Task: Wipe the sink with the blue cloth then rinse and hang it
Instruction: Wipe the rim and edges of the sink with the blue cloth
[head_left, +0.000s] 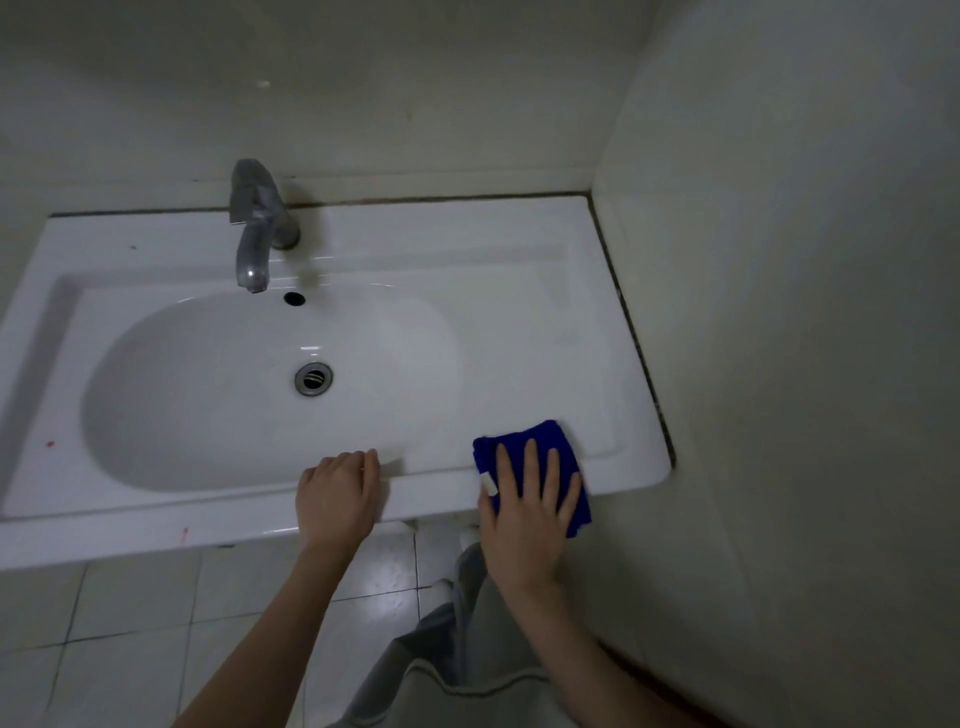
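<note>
A white sink (519, 322) fills the middle of the view, with an oval basin and a metal drain (313, 378). The folded blue cloth (540, 441) lies on the sink's front right corner, partly over the edge. My right hand (524, 509) lies flat on the cloth with fingers spread, pressing it down. My left hand (337, 499) rests on the sink's front rim, fingers curled over the basin's edge, holding nothing else. A small white tag shows on the cloth by my thumb.
A grey metal tap (257, 228) stands behind the basin, no water running, with an overflow hole (294, 298) below it. A wall (779, 312) closes off the right side. Tiled floor (156, 623) and my grey clothing (457, 649) show below the sink.
</note>
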